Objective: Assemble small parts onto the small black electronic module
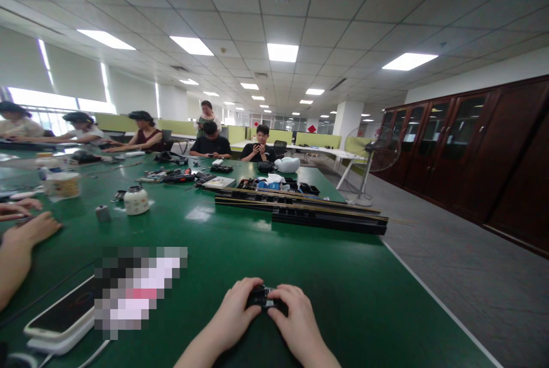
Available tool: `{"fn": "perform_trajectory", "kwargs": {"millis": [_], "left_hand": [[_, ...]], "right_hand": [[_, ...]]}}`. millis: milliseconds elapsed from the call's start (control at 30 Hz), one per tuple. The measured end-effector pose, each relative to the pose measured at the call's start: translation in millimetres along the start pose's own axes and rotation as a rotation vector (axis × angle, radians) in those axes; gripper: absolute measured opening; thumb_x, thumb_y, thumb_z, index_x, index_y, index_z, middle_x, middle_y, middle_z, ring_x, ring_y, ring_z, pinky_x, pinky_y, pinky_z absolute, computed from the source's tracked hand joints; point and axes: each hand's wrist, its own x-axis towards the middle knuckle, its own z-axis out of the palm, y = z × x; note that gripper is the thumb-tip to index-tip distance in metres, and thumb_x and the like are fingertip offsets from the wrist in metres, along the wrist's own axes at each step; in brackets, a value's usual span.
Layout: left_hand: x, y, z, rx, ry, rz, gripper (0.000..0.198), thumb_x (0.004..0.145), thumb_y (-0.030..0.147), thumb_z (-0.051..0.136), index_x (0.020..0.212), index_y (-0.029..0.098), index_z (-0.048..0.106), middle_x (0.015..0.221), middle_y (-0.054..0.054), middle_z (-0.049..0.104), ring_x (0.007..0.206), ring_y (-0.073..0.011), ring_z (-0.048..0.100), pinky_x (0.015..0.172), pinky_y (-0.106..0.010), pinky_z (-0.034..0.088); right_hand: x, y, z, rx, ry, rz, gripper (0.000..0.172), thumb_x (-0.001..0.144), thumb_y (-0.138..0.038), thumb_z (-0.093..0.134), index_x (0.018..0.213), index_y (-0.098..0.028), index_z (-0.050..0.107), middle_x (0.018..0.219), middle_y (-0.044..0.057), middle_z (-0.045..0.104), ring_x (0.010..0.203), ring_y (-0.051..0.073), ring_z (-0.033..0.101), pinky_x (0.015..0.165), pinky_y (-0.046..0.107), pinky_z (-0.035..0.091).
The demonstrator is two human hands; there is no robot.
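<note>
Pinching a small black part between them, the left hand and the right hand each have fingers and thumb closed on one end. The part is at the near side of the green tabletop, well in from its right edge; whether it rests on the surface, I cannot tell. Toward the near left corner lies a phone. Black rails lie farther back, their end at the right edge. Left of them stand a jar and a grey cylinder. At the left, a co-worker's hand rests near a tub.
</note>
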Motion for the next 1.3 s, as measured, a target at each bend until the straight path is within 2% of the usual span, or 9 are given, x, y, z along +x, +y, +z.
{"fn": "perform_trajectory", "kwargs": {"millis": [467, 733, 933, 1133, 1300], "left_hand": [[1.3, -0.5, 1.6, 0.0, 0.032, 0.025, 0.04, 0.065, 0.011, 0.049, 0.103, 0.02, 0.054, 0.111, -0.006, 0.059, 0.106, -0.0209, 0.051, 0.094, -0.033, 0.037], [1.2, -5.0, 2.6, -0.043, 0.034, 0.03, 0.047, 0.065, 0.01, 0.05, 0.111, 0.018, 0.053, 0.115, -0.008, 0.057, 0.11, -0.0205, 0.049, 0.098, -0.033, 0.034], [1.9, -6.7, 3.0, -0.036, 0.033, 0.041, 0.044, 0.066, 0.009, 0.05, 0.108, 0.021, 0.054, 0.115, -0.006, 0.058, 0.109, -0.0202, 0.049, 0.097, -0.033, 0.036], [1.3, -3.0, 1.4, -0.039, 0.03, 0.019, 0.044, 0.066, 0.009, 0.049, 0.108, 0.02, 0.054, 0.116, -0.006, 0.057, 0.11, -0.0189, 0.049, 0.098, -0.031, 0.036], [1.4, -1.0, 0.7, -0.039, 0.034, 0.008, 0.045, 0.065, 0.008, 0.049, 0.109, 0.018, 0.054, 0.116, -0.007, 0.056, 0.111, -0.0195, 0.048, 0.099, -0.031, 0.034]], "right_hand": [[-0.4, 0.7, 0.9, -0.029, -0.008, -0.003, 0.024, 0.068, -0.021, 0.058, 0.089, -0.029, 0.067, 0.103, 0.001, 0.064, 0.104, 0.021, 0.053, 0.091, 0.034, 0.036], [-1.0, 0.8, 1.1, -0.026, -0.007, 0.003, 0.023, 0.069, -0.021, 0.058, 0.088, -0.029, 0.067, 0.103, 0.001, 0.063, 0.103, 0.02, 0.053, 0.091, 0.032, 0.035], [0.4, 0.3, 0.1, -0.015, -0.011, 0.001, 0.023, 0.069, -0.021, 0.059, 0.089, -0.028, 0.067, 0.104, 0.001, 0.063, 0.104, 0.021, 0.053, 0.093, 0.034, 0.035], [0.3, -2.3, -3.9, 0.068, 0.04, -0.008, 0.021, 0.071, -0.022, 0.056, 0.088, -0.027, 0.068, 0.106, 0.002, 0.064, 0.107, 0.022, 0.052, 0.094, 0.037, 0.036], [0.8, -2.6, -7.9, 0.109, 0.11, -0.026, 0.022, 0.074, -0.023, 0.052, 0.091, -0.023, 0.066, 0.1, 0.004, 0.065, 0.101, 0.021, 0.056, 0.091, 0.034, 0.04]]}}
